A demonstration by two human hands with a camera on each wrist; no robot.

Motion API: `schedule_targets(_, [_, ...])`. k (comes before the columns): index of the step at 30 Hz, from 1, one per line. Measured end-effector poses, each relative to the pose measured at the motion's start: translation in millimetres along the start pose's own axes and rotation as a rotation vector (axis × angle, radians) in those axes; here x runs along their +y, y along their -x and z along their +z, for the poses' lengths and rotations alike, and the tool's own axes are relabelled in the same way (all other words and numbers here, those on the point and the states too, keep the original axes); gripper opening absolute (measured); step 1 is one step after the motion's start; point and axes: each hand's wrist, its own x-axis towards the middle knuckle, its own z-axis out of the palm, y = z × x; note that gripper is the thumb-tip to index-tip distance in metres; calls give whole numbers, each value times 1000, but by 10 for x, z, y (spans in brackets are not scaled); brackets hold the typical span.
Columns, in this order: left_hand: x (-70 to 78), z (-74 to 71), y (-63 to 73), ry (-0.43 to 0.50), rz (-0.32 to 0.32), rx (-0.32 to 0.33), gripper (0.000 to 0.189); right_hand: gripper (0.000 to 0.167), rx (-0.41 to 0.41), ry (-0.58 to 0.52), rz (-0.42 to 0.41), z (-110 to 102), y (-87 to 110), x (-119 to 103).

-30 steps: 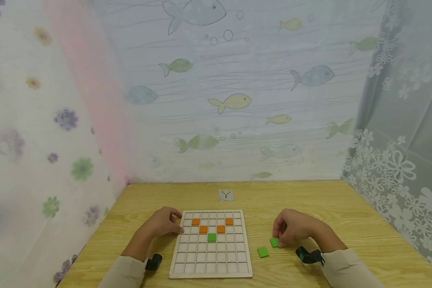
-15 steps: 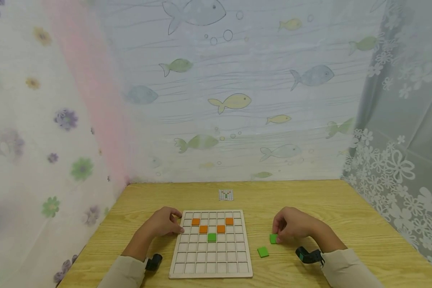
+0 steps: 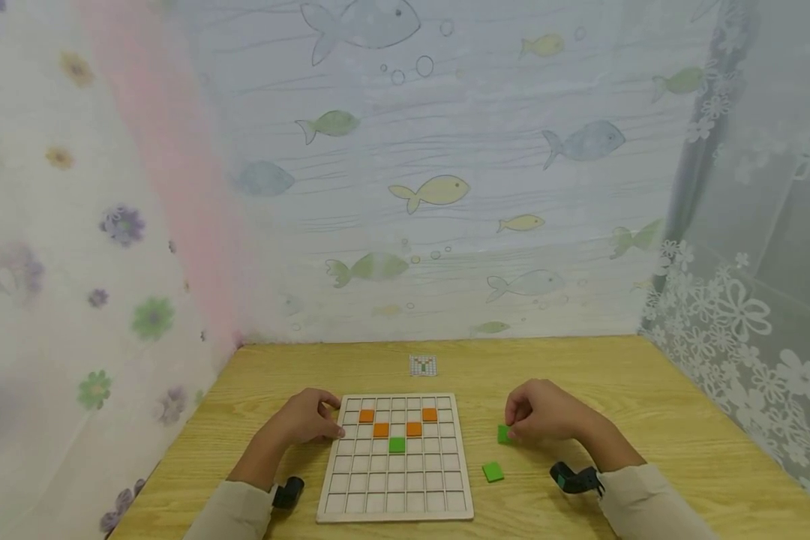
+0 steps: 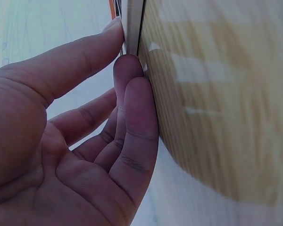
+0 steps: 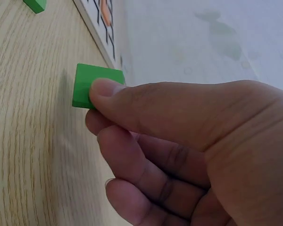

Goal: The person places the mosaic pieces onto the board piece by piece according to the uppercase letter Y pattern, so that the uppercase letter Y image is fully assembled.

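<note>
My right hand (image 3: pixel 543 411) pinches a green square tile (image 5: pixel 99 84) between thumb and fingers, off the table and to the right of the board. Another green tile (image 3: pixel 493 472) lies on the table just below that hand. At the left side, my left hand (image 3: pixel 308 416) holds the edge of the pale grid board (image 3: pixel 394 506); in the left wrist view its thumb (image 4: pixel 85 59) lies over the rim, with fingertips against the side. On the board, several orange tiles (image 3: pixel 381 430) form a V, and one green tile (image 3: pixel 397 445) sits at its lower point.
Behind the board lies a small card (image 3: pixel 423 365) printed with a coloured grid pattern. The wooden table (image 3: pixel 547 360) ends at a fish-patterned curtain (image 3: pixel 445 262), with floral curtains at both sides.
My right hand has lifted its green tile off the table and moved it slightly forward and left. The left hand and the board have stayed in place.
</note>
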Motion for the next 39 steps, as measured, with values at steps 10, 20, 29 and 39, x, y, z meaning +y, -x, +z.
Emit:
schedule_targets(10, [11, -3, 10, -5, 12, -3, 53, 10, 18, 22, -29, -10, -85, -148])
schedule_targets(20, [-4, -2, -2, -17, 13, -18, 55, 11, 28, 11, -62, 40, -275, -326])
schedule_targets(29, [2, 0, -12, -27, 11, -25, 55, 10, 39, -18, -71, 63, -413, -479])
schedule_targets(39, [12, -6, -3, -32, 12, -25, 55, 10, 26, -61, -102, 140, -561, -615])
